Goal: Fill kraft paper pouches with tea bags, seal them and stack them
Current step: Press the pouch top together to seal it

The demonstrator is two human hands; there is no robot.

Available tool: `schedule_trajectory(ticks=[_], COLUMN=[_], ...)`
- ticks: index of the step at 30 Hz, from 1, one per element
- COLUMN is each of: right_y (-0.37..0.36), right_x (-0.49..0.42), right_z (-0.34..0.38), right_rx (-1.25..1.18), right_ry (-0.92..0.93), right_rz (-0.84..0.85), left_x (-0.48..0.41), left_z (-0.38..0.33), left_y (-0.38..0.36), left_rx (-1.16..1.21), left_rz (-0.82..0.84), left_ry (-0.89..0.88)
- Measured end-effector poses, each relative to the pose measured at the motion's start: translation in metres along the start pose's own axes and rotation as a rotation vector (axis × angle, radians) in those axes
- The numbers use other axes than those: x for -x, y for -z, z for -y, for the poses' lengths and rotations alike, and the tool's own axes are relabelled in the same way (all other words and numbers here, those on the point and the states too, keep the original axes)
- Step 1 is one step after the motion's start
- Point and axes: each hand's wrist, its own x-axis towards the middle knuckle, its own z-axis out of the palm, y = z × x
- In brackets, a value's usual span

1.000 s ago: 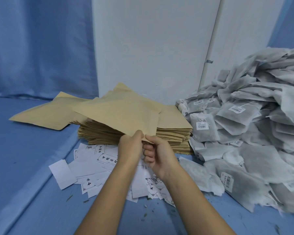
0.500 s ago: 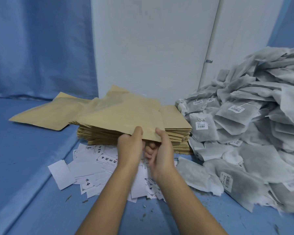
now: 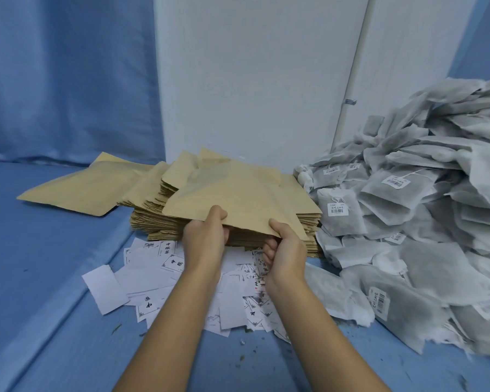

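A flat kraft paper pouch (image 3: 238, 196) is held above a thick stack of kraft pouches (image 3: 159, 224) in the middle. My left hand (image 3: 205, 236) grips the pouch's near edge, thumb on top. My right hand (image 3: 285, 244) holds the same edge further right, thumb on top and fingers curled beneath. A big heap of grey tea bags (image 3: 413, 210) with barcode tags fills the right side. Another kraft pouch (image 3: 79, 188) lies flat to the left of the stack.
Scattered white printed paper labels (image 3: 153, 273) lie on the blue surface (image 3: 54, 321) under my forearms. A white wall panel (image 3: 252, 80) stands behind the stack, a blue curtain (image 3: 63, 80) at the left. Small tea crumbs dot the near surface.
My hands have moved apart along the pouch's near edge, the right one going rightward. The pouch has turned and now lies flatter and wider over the stack.
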Motion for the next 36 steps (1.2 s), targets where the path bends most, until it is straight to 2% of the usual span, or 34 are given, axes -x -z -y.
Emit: schedule_trajectory(ticks=[5, 9, 16, 18, 20, 23, 27, 31, 34, 36], right_y=[0.000, 0.004, 0.002, 0.000, -0.003, -0.009, -0.011, -0.026, -0.067, -0.104], right_x=[0.002, -0.003, 0.004, 0.006, 0.010, 0.020, 0.023, 0.026, 0.036, 0.038], right_z=[-0.003, 0.004, 0.000, -0.002, -0.008, -0.017, -0.007, -0.001, -0.007, -0.016], right_rx=[-0.020, -0.022, 0.043, 0.046, 0.066, 0.133, -0.012, 0.122, 0.174, 0.152], right_ry=[-0.018, 0.004, -0.010, -0.032, -0.052, -0.097, -0.186, -0.117, -0.142, -0.147], right_rz=[0.001, -0.045, -0.007, 0.027, 0.082, 0.193, 0.231, 0.398, 0.522, 0.545], left_x=[-0.006, -0.017, -0.019, -0.016, -0.011, -0.003, -0.013, -0.031, -0.047, -0.059], left_z=[-0.002, -0.006, -0.007, -0.008, -0.006, -0.005, -0.015, -0.028, -0.045, -0.060], left_y=[0.009, 0.024, 0.029, 0.026, 0.017, 0.005, 0.015, 0.045, 0.065, 0.079], left_rx=[-0.032, 0.124, 0.163, 0.276, 0.396, 0.387, 0.506, 0.645, 0.762, 0.851], left_rz=[-0.022, -0.157, -0.197, -0.161, -0.058, 0.042, 0.037, 0.073, 0.014, -0.019], left_ry=[-0.023, -0.026, -0.089, -0.071, -0.021, 0.034, 0.072, 0.020, -0.068, -0.119])
